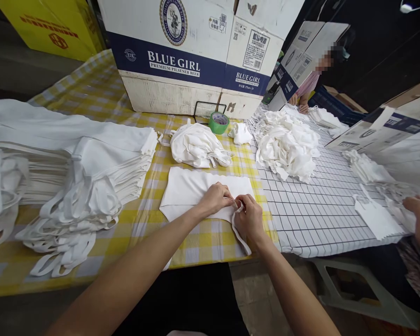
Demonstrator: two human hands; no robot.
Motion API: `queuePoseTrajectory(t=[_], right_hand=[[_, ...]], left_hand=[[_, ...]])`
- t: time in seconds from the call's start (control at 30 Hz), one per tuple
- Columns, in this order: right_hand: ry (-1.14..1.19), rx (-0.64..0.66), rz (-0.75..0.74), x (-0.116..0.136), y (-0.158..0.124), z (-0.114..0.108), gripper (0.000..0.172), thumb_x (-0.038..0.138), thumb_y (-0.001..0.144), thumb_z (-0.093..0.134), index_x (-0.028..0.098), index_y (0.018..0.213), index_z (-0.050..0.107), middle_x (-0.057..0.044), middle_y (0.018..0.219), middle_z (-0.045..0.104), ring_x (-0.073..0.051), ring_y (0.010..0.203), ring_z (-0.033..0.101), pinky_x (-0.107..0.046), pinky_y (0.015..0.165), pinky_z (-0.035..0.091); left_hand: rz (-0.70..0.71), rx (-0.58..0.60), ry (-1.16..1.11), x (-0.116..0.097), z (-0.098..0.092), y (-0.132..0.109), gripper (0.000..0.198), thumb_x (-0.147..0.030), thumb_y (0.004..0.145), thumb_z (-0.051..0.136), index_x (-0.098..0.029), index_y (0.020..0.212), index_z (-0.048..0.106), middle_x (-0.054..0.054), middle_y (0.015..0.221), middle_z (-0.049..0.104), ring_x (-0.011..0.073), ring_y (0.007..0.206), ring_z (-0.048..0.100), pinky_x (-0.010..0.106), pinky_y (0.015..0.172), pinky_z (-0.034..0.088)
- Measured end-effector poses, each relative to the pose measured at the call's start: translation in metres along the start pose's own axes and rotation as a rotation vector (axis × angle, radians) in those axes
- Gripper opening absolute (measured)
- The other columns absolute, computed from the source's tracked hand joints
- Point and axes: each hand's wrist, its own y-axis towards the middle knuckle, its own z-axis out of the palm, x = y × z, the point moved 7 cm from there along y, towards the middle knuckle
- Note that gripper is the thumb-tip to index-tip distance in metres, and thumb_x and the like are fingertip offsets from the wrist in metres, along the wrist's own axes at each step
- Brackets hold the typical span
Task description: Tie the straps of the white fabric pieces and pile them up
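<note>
A flat white fabric piece (pixel 185 189) lies on the yellow checked tablecloth (pixel 140 247) in front of me. My left hand (pixel 217 198) rests over its right half, fingertips pinching the strap near the lower edge. Close beside it, my right hand (pixel 250 214) has its fingers closed on the same narrow white strap (pixel 240 233), whose loose end hangs toward the table edge. Just behind the piece sits a bunch of white fabric (pixel 196 144). To the left are tall stacks of white pieces (pixel 108 154) with straps spilling forward.
A Blue Girl carton (pixel 192 88) stands at the back, with green tape (pixel 219 122) before it. A white fabric heap (pixel 287 140) lies on the grid-patterned cloth (pixel 301 214). Another person's hands (pixel 418 205) are at the far right; a further person (pixel 310 84) sits behind.
</note>
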Motion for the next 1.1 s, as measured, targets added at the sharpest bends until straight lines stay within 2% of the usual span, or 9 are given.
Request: queuePoseTrajectory(t=[0.13,0.27,0.43,0.63,0.83,1.1], right_hand=[[0.000,0.008,0.001,0.0000,-0.0011,0.0000,0.024,0.001,0.065,0.037,0.019,0.071,0.051,-0.002,0.072,0.054,-0.015,0.064,0.046,-0.025,0.059,0.035],[0.039,-0.028,0.051,-0.0011,-0.0028,0.0000,0.022,0.005,0.070,0.039,0.019,0.076,0.054,-0.003,0.075,0.057,-0.015,0.067,0.049,-0.025,0.061,0.037],[0.107,-0.037,0.113,-0.0051,-0.0051,0.0053,0.015,0.011,0.075,0.044,0.019,0.080,0.057,-0.002,0.074,0.060,-0.015,0.065,0.051,-0.025,0.060,0.038],[0.071,-0.005,0.039,-0.0021,-0.0046,0.0061,0.022,0.004,0.069,0.040,0.019,0.077,0.054,-0.002,0.075,0.057,-0.015,0.068,0.050,-0.025,0.061,0.037],[0.008,-0.007,-0.006,-0.0016,-0.0050,0.0078,0.021,0.002,0.068,0.038,0.020,0.073,0.049,-0.002,0.073,0.053,-0.015,0.068,0.047,-0.025,0.062,0.037],[-0.112,0.048,-0.104,-0.0020,-0.0092,0.0084,0.024,0.000,0.067,0.038,0.019,0.075,0.050,-0.003,0.073,0.050,-0.016,0.067,0.044,-0.026,0.060,0.035]], left_hand=[[-0.019,0.005,-0.001,0.0019,0.0003,-0.0008,0.011,-0.030,0.071,0.064,-0.023,0.073,0.073,0.000,0.075,0.064,0.0175,0.087,0.054,0.026,0.077,0.041],[0.050,-0.003,0.007,-0.0029,-0.0003,-0.0028,0.012,-0.030,0.073,0.063,-0.023,0.075,0.073,0.000,0.075,0.064,0.0164,0.086,0.053,0.025,0.077,0.040],[0.052,-0.047,0.041,-0.0027,0.0006,-0.0049,0.015,-0.033,0.071,0.066,-0.019,0.066,0.068,0.001,0.074,0.062,0.0166,0.084,0.050,0.025,0.070,0.040],[0.040,-0.081,0.036,-0.0024,0.0010,-0.0051,0.010,-0.025,0.070,0.067,-0.019,0.062,0.066,0.001,0.072,0.062,0.0165,0.083,0.051,0.026,0.072,0.041],[0.012,-0.112,-0.019,-0.0033,-0.0044,-0.0071,0.004,-0.019,0.069,0.065,-0.019,0.065,0.068,0.000,0.071,0.063,0.0152,0.082,0.053,0.026,0.075,0.041],[-0.021,-0.136,-0.054,-0.0008,-0.0055,-0.0075,0.006,-0.021,0.070,0.064,-0.019,0.067,0.068,0.000,0.073,0.064,0.0147,0.081,0.055,0.025,0.075,0.042]])
